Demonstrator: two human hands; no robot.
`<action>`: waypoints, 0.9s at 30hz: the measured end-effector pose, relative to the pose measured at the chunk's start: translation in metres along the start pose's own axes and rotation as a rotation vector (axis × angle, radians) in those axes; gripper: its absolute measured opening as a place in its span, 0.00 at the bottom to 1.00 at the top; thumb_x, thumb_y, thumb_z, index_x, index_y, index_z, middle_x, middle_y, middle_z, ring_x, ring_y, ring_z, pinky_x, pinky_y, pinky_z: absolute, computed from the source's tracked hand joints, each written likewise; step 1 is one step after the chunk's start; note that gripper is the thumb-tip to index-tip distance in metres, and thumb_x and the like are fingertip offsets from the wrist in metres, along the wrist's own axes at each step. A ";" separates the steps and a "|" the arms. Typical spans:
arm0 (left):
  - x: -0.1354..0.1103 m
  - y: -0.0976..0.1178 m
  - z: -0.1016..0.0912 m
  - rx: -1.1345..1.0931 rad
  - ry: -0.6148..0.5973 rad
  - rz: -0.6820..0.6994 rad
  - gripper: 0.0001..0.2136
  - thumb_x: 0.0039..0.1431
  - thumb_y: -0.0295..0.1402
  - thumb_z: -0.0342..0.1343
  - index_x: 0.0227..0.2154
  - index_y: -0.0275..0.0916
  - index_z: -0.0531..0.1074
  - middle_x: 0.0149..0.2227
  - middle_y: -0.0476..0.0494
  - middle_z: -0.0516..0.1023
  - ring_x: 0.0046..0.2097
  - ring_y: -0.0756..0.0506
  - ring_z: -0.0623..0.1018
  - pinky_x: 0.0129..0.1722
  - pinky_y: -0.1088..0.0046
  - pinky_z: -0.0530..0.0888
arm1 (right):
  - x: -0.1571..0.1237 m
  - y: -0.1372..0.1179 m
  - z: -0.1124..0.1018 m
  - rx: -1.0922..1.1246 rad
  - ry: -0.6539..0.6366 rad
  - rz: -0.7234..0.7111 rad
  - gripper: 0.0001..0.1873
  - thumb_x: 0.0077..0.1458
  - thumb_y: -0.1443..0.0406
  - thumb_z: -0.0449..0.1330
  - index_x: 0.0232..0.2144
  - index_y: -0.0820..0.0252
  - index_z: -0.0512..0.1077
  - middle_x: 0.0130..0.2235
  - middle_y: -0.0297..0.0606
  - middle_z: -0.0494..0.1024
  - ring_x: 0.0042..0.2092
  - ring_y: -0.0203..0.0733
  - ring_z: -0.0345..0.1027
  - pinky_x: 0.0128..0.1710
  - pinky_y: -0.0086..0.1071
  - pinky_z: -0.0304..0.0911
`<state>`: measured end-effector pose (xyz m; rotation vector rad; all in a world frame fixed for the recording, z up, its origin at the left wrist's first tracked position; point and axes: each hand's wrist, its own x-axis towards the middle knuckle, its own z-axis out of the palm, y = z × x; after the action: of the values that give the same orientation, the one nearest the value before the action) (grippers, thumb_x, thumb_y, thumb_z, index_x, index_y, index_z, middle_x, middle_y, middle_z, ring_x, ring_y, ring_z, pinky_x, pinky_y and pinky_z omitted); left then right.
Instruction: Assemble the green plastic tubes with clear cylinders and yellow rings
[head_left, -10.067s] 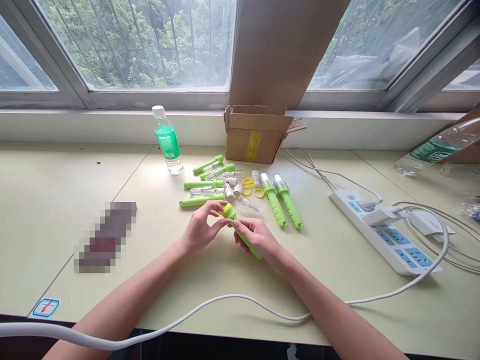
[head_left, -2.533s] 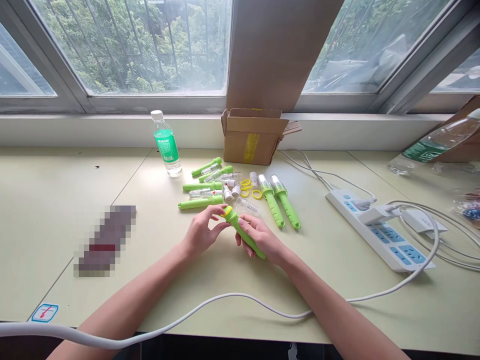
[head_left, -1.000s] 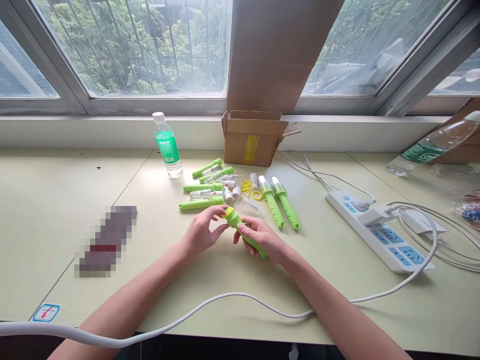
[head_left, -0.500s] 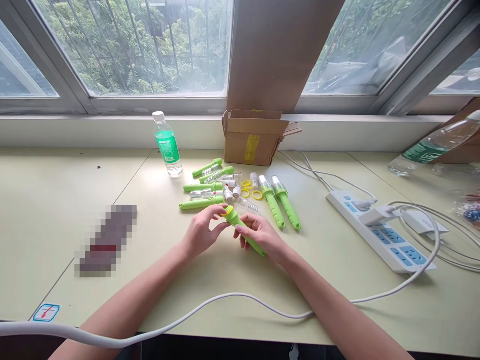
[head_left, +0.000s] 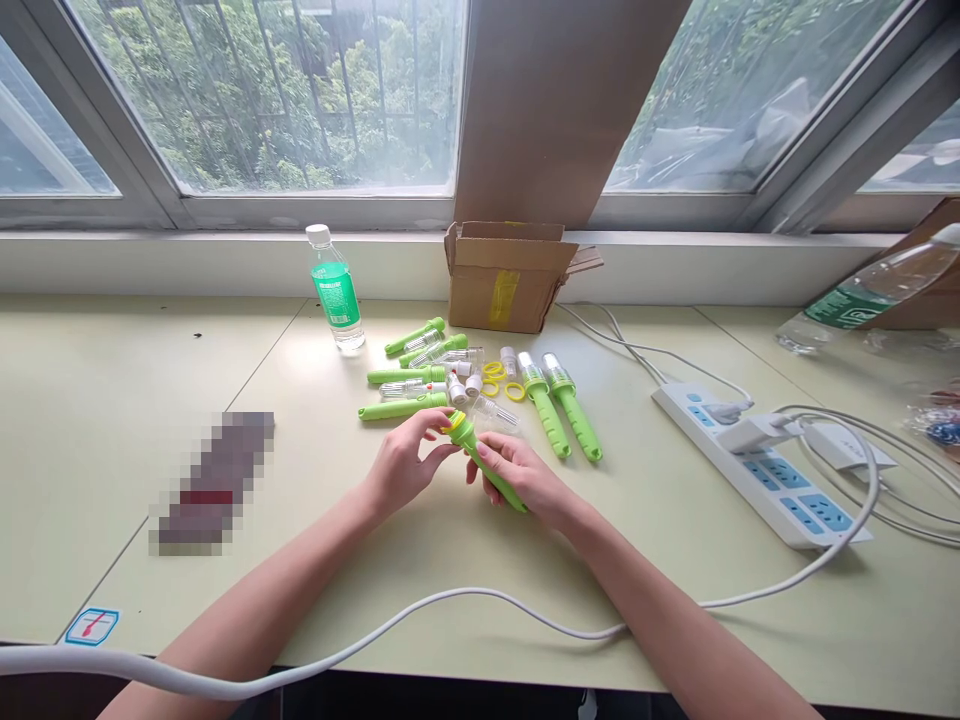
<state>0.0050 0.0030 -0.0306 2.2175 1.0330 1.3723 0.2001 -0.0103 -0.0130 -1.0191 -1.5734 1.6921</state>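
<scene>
My right hand (head_left: 521, 478) is wrapped round a green handle (head_left: 469, 442) held slanted just above the table. My left hand (head_left: 405, 462) pinches a yellow ring (head_left: 454, 421) seated on the handle's upper end. Just beyond lie more green handles (head_left: 401, 406), clear plastic caps (head_left: 495, 411), small white parts (head_left: 456, 388) and loose yellow rings (head_left: 514, 391). Two handles fitted with clear caps (head_left: 561, 398) lie side by side to the right of the pile.
A green-labelled water bottle (head_left: 335, 290) and an open cardboard box (head_left: 504, 277) stand by the window sill. A white power strip (head_left: 757, 463) with plugs and cables lies to the right. A thick white cable (head_left: 420, 610) crosses near the table's front edge. Another bottle (head_left: 862, 293) lies far right.
Both hands stay on the same handle; over ten seconds the ring has gone from loose at its tip to seated on the end. The handle has shifted slightly.
</scene>
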 end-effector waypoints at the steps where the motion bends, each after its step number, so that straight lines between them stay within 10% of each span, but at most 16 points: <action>1: 0.000 0.000 0.000 0.004 0.002 -0.002 0.09 0.57 0.29 0.57 0.40 0.39 0.66 0.46 0.41 0.76 0.39 0.48 0.79 0.37 0.68 0.80 | 0.000 -0.001 0.001 -0.012 0.000 0.002 0.21 0.58 0.49 0.51 0.37 0.60 0.69 0.33 0.37 0.74 0.21 0.30 0.63 0.20 0.27 0.58; 20: -0.001 -0.002 0.002 0.004 0.017 -0.019 0.09 0.54 0.30 0.59 0.37 0.39 0.66 0.45 0.42 0.77 0.35 0.49 0.79 0.34 0.69 0.80 | 0.001 0.007 0.004 -0.021 0.195 0.105 0.19 0.45 0.54 0.65 0.33 0.57 0.63 0.17 0.25 0.66 0.16 0.34 0.61 0.12 0.25 0.55; 27: 0.000 -0.004 0.000 -0.001 -0.025 -0.021 0.08 0.56 0.31 0.58 0.37 0.39 0.65 0.45 0.40 0.76 0.35 0.50 0.77 0.35 0.67 0.79 | 0.003 0.006 0.002 0.015 0.161 0.027 0.17 0.48 0.53 0.64 0.29 0.60 0.67 0.26 0.33 0.72 0.21 0.34 0.67 0.20 0.29 0.64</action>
<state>0.0035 0.0053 -0.0333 2.2108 1.0441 1.3324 0.1976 -0.0094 -0.0193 -1.1435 -1.4478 1.5949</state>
